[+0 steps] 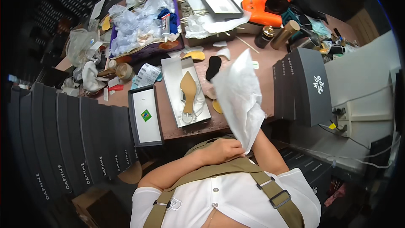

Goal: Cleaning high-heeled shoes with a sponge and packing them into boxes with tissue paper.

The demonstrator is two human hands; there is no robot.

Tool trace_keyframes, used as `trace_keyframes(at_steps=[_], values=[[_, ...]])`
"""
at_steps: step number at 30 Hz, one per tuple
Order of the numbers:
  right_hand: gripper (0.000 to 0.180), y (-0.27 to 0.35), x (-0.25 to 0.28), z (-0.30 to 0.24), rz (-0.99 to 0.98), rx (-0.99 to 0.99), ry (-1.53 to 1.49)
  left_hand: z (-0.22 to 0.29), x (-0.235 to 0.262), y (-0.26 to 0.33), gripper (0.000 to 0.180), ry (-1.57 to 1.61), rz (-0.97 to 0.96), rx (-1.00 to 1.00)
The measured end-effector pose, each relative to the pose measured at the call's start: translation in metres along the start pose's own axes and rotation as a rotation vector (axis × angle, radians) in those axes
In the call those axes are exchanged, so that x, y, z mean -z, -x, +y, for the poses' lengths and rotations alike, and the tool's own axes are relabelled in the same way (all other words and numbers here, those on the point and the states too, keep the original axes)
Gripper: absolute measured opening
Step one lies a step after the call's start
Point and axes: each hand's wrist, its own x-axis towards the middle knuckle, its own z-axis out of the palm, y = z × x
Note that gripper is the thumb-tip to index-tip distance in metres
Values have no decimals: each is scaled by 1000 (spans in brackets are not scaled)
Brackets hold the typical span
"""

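My left hand point(225, 150) is closed, its fingertips pinching the lower corner of a white sheet-like wrapping, thin paper or a soft bag point(240, 97). This wrapping stands up in front of me, creased, wide at the middle and pointed at the top. My right forearm point(270, 156) reaches up to its right edge, where the wrapping covers my right hand and fingers. On the table, left of the wrapping, an open shoebox point(165, 82) holds a pointed shoe point(188, 90), tan sole upward, on white tissue. Beside the box lies its dark-rimmed lid point(148, 131) with a green sticker.
Dark shoeboxes stand stacked at left point(76, 135) and right point(301, 86). A purple tray point(179, 44) holds crumpled tissue and a glue tube point(165, 27). Behind are an orange tool point(263, 10), a bottle point(264, 36) and a black insole point(214, 67). Cables point(358, 158) hang at right.
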Motion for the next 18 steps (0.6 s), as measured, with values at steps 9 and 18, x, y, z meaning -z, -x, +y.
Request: trace_keyframes(at_steps=[9,18], values=[[35,10,53,-18,-509,117,267,-164,60,62,93,-507,554,1158],[30,-20,20,-62,-452,188,-108,-185,81,64,102,-400,312,1319]])
